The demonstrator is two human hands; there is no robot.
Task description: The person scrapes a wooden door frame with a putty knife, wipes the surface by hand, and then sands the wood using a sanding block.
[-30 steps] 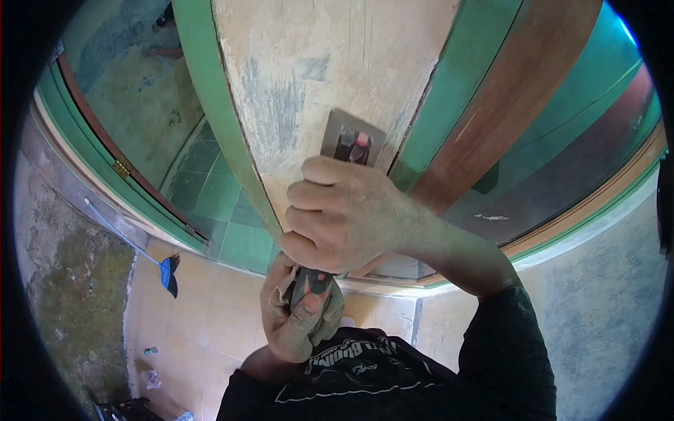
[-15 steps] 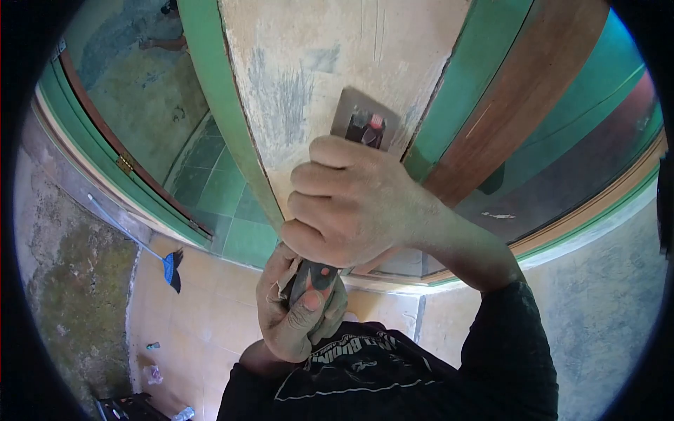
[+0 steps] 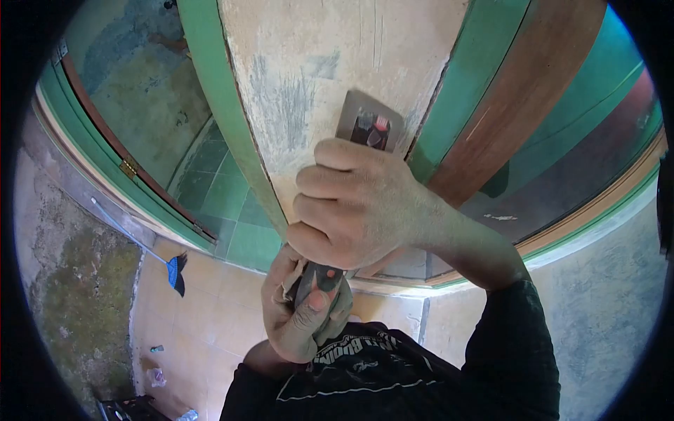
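Note:
My right hand is a closed fist, back of the hand up, in front of the wall strip. Out of its top juts the flat grey metal blade of a putty knife, with a dark and red patch on its face. Just below, my left hand is closed around a dark grey handle-like piece with an orange dot, thumb lying along it. The right fist covers the stretch between blade and dark piece, and I cannot tell whether they are one tool. Both hands look dusty.
A scuffed cream wall strip stands between green frames. At left an open doorway shows green floor tiles. A blue broom leans by the mossy ground. Small litter lies on the tan floor.
Both hands and the blade have shifted very slightly right and down in view, along with most of the background. The grips look the same.

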